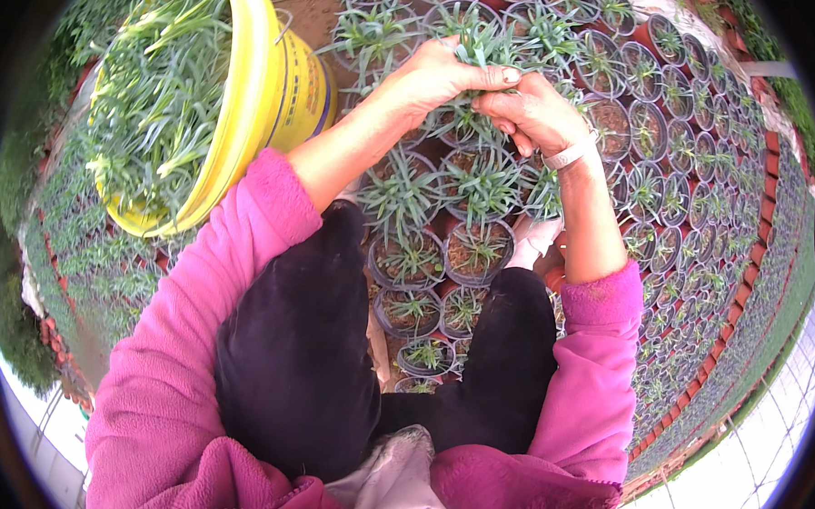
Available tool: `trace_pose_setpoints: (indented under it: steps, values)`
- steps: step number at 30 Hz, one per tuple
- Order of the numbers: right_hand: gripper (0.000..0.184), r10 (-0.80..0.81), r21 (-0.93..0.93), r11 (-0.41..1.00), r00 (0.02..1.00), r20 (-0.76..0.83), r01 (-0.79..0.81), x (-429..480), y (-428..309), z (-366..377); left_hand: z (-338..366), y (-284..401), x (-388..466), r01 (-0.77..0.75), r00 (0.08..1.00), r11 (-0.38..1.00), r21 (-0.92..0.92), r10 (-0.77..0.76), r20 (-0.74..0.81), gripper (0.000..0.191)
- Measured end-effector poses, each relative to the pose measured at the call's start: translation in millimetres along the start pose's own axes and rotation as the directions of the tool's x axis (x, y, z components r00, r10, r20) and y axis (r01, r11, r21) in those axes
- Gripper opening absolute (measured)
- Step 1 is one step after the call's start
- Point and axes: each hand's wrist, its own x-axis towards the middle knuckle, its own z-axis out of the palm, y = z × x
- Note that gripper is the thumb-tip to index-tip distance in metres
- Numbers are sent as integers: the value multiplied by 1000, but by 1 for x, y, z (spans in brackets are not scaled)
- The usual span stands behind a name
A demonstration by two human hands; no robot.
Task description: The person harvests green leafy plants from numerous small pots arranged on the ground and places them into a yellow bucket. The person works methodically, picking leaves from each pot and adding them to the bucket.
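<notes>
Both hands meet over the potted plants near the top middle. My left hand (440,75) has its thumb pointing right, closed around a tuft of narrow grey-green leaves (484,46). Against that thumb tip rests my right hand (527,113), its fingers curled at the lower side of the foliage; whether it grips a leaf cannot be told. A white band circles the right wrist. Below the hands stand round dark plastic pots (479,251) with spiky plants (483,183) in brown soil.
A yellow bucket (222,140) heaped with cut leafy shoots (162,108) stands tilted in view at the left, beside the left forearm. Rows of potted plants (644,131) fill the right side. The person's knees frame several pots, and a light shoe (535,239) stands among them.
</notes>
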Motion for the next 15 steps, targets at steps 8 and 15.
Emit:
trace_pose_setpoints:
  steps: [8, 15]
  values:
    - [49, -45, 353, 936, 984, 171, -18, 3, 24, 4, -29, -17, -11, 103, 967, 842, -529, -210, -146, 23]
    - [33, -28, 306, 952, 1000, -1, 27, -9, 26, 25, -40, -22, -20, 56, 970, 825, -562, -179, -166, 25]
